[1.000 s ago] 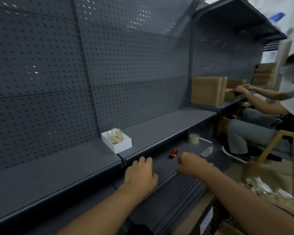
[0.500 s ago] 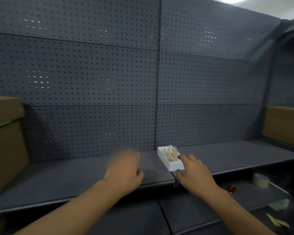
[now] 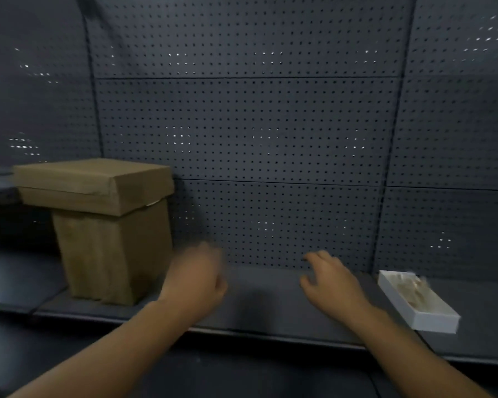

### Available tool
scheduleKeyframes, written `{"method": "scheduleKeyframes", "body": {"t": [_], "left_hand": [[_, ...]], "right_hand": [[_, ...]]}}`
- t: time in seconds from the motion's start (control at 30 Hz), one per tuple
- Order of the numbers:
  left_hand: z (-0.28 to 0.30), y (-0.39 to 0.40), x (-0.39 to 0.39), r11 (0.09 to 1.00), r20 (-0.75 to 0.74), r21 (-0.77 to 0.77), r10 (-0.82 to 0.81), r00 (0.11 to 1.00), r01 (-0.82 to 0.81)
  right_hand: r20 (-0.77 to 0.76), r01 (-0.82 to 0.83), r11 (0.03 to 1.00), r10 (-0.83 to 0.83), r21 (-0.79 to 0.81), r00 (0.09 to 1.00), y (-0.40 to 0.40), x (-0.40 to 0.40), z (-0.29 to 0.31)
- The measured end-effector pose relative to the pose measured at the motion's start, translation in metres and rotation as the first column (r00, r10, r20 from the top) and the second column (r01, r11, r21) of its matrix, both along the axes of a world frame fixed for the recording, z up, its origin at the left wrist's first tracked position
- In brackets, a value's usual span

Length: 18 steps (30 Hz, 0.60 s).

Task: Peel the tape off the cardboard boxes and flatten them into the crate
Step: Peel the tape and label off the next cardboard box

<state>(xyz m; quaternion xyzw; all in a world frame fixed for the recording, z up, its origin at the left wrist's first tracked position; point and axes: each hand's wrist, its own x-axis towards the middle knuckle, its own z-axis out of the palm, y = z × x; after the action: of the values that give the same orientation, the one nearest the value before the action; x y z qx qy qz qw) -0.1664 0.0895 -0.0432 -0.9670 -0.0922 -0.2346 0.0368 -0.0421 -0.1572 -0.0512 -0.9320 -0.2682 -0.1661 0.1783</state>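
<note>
Key relation: the cardboard boxes (image 3: 104,225) are standing to the left of both hands, so the left hand (image 3: 197,278) is lying nearer them; the right hand (image 3: 332,282) is hovering well apart from them, further right.
Stack: a flatter box (image 3: 95,185) is sitting across the top of a taller upright box (image 3: 115,254), overhanging it to the left; the lower box's long axis is running vertically, the upper one's sideways.
Where the boxes are: they are resting on the dark shelf (image 3: 270,305), against the pegboard wall (image 3: 247,139), just left of the left hand and a little beyond it.
Left hand: it is showing blurred; the fingers are looking curled with nothing in them, though the blur is making that hard to be sure of.
Right hand: it is hanging above the shelf with fingers spread and relaxed, holding nothing.
Right side: a shallow white tray (image 3: 420,305) with crumpled pale scraps is sitting just right of the right hand.
Coming move, as a judgement: the reach is probably needing to go leftward, led by the left hand; no tape or crate is showing here.
</note>
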Motion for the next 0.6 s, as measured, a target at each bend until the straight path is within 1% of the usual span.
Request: {"method": "scheduleKeyframes", "body": {"t": [0.17,0.3,0.37,0.47,0.53,0.6], "left_hand": [[0.017,0.055,-0.019,0.998,0.136,0.035,0.049,0.99,-0.055],[0.041,0.094,-0.04,0.989,0.262,0.096,0.088,0.961,-0.117],[0.054,0.113,-0.053,0.983,0.341,0.108,0.101,0.935,-0.146],[0.071,0.142,-0.071,0.974,0.479,0.125,0.109,0.871,-0.19],[0.081,0.161,-0.078,0.972,0.529,0.099,0.132,0.838,-0.215],[0.088,0.18,-0.081,0.968,0.539,0.055,0.177,0.823,-0.244]], "right_hand": [[0.019,-0.1,0.994,0.099,0.045,0.995,0.071,0.003,0.016],[-0.007,-0.198,0.975,0.2,0.104,0.98,0.134,0.0,0.036],[-0.04,-0.249,0.951,0.26,0.184,0.965,0.165,-0.005,0.047],[-0.092,-0.301,0.893,0.349,0.335,0.933,0.211,-0.014,0.064],[-0.137,-0.307,0.847,0.399,0.435,0.907,0.24,-0.022,0.076],[-0.238,-0.261,0.801,0.443,0.539,0.865,0.267,-0.031,0.091]]}}
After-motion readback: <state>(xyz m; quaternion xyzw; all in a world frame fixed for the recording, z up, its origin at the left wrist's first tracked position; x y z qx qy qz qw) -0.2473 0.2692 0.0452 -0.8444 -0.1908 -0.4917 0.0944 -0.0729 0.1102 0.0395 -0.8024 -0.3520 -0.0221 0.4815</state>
